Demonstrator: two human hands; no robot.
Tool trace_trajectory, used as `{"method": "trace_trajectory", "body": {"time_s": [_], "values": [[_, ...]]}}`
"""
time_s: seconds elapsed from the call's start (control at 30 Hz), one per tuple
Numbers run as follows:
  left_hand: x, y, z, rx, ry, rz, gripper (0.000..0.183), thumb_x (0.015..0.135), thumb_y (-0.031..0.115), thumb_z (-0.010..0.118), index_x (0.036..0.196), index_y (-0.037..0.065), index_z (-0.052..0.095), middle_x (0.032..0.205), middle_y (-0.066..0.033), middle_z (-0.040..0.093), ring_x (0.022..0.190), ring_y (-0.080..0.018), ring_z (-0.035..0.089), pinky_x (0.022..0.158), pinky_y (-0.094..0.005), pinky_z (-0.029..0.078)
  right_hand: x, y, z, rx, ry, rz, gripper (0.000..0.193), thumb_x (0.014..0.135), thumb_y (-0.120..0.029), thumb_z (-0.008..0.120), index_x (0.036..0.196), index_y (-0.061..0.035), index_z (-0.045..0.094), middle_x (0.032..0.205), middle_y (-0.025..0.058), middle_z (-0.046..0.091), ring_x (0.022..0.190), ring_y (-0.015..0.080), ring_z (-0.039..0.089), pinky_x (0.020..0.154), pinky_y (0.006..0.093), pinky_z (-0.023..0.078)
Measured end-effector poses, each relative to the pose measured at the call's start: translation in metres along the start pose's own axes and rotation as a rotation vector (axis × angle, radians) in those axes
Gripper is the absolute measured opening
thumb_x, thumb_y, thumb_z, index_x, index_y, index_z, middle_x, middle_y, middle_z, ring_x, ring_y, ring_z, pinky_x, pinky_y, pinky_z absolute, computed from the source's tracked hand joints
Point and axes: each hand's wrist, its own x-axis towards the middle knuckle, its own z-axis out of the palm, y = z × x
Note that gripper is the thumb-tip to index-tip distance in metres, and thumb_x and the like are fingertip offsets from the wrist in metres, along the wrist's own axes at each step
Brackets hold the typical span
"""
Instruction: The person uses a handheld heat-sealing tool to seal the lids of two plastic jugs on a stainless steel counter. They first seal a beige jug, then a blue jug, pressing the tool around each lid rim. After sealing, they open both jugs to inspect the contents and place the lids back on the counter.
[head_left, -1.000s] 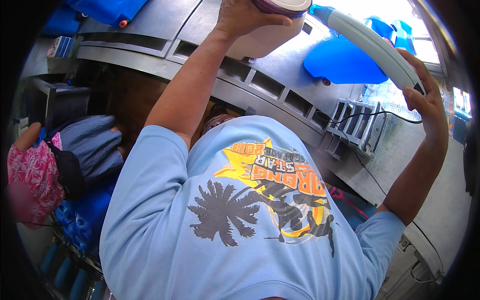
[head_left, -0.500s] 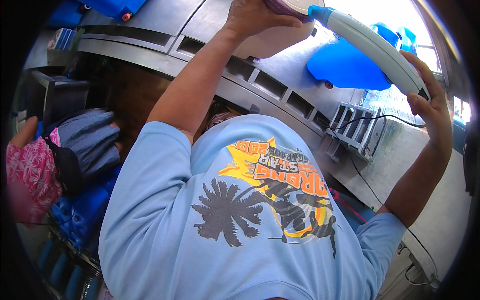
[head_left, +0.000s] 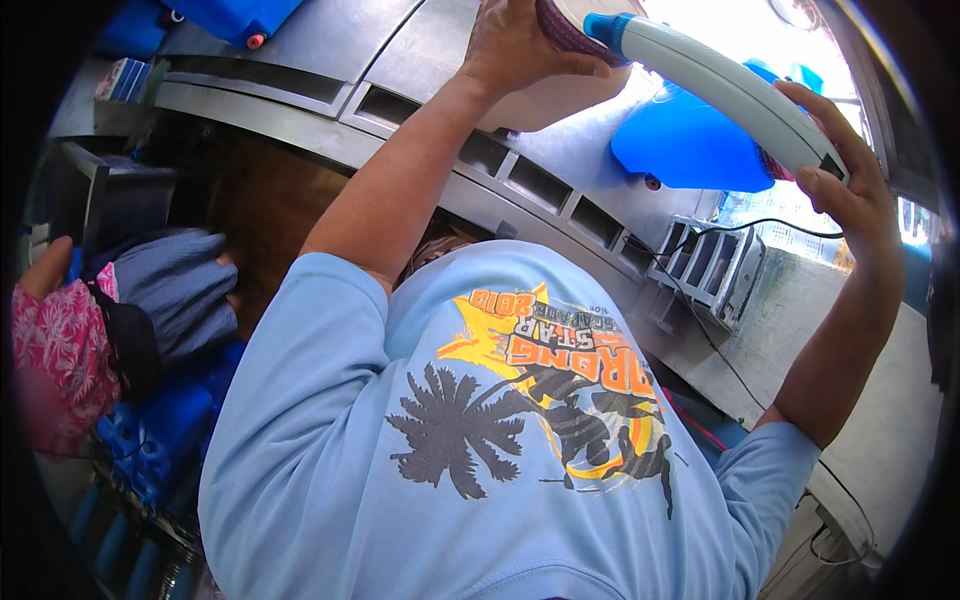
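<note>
High in the head view, my left hand (head_left: 512,48) grips the upper part of a large cream-white container (head_left: 560,98), thumb along a dark purple band near its round top. The container's far side is cut off by the frame. On the right, my right hand (head_left: 858,195) is closed round the lower end of a long, curved white corded tool (head_left: 722,88). Its blue tip (head_left: 607,32) points left and appears at the rim of the container's top; whether it touches, I cannot tell. A black cord trails from the tool's end.
The container stands on a metal counter (head_left: 300,45) with slots along its front. Blue jugs lie behind the tool (head_left: 690,140) and at upper left (head_left: 235,18). A grey slotted metal box (head_left: 712,262) sits below the right jug. Another person (head_left: 75,330) is at far left.
The white tool and my right hand have shifted slightly left, its tip now further over the container's top. My left hand and the container appear slightly further right and lower in view.
</note>
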Motion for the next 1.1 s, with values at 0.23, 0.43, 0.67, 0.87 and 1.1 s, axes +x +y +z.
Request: {"method": "trace_trajectory", "body": {"time_s": [0.23,0.43,0.67,0.87,1.1], "values": [[0.002,0.000,0.003,-0.008,-0.001,0.009,0.152,0.052,0.064,0.092,0.156,0.006,-0.001,0.138,-0.0233,0.054,0.130,-0.0413,0.054,0.110,-0.0477,0.044,0.032,0.007,0.000,-0.077,0.029,-0.051,0.076,0.078,-0.051,0.067,0.148,-0.0247,0.051,0.125,0.0158,0.064,0.099,0.0256,0.065,0.084,0.0386,0.056],[0.001,-0.001,0.008,-0.013,-0.001,0.008,0.152,0.052,0.065,0.092,0.156,0.005,-0.001,0.138,-0.0233,0.054,0.130,-0.0413,0.053,0.111,-0.0476,0.044,0.043,0.020,0.003,-0.096,0.126,-0.037,0.076,0.076,-0.052,0.069,0.147,-0.0274,0.053,0.134,0.0154,0.061,0.113,0.0289,0.063,0.093,0.0427,0.054],[0.001,-0.007,0.012,-0.015,-0.005,-0.009,0.152,0.052,0.065,0.092,0.156,0.005,-0.001,0.138,-0.0233,0.054,0.130,-0.0412,0.053,0.111,-0.0473,0.044,-0.007,0.009,-0.008,-0.005,0.145,0.246,0.074,0.079,-0.050,0.067,0.145,-0.0188,0.054,0.107,0.0141,0.064,0.082,0.0183,0.061,0.066,0.0261,0.052],[0.001,-0.011,0.013,-0.028,-0.018,-0.024,0.152,0.052,0.066,0.092,0.156,0.005,0.000,0.138,-0.0233,0.054,0.131,-0.0412,0.053,0.111,-0.0471,0.043,-0.004,0.044,-0.009,0.052,0.177,0.257,0.076,0.075,-0.051,0.065,0.146,-0.0243,0.055,0.106,0.0131,0.063,0.072,0.0129,0.053,0.061,0.0271,0.046],[0.002,-0.011,0.016,-0.039,-0.018,-0.031,0.152,0.051,0.066,0.092,0.156,0.004,0.000,0.138,-0.0233,0.054,0.131,-0.0412,0.053,0.111,-0.0469,0.043,0.032,0.058,-0.014,0.028,0.128,0.215,0.074,0.080,-0.054,0.063,0.147,-0.0228,0.053,0.103,0.0105,0.065,0.072,0.0127,0.057,0.062,0.0270,0.048]]}}
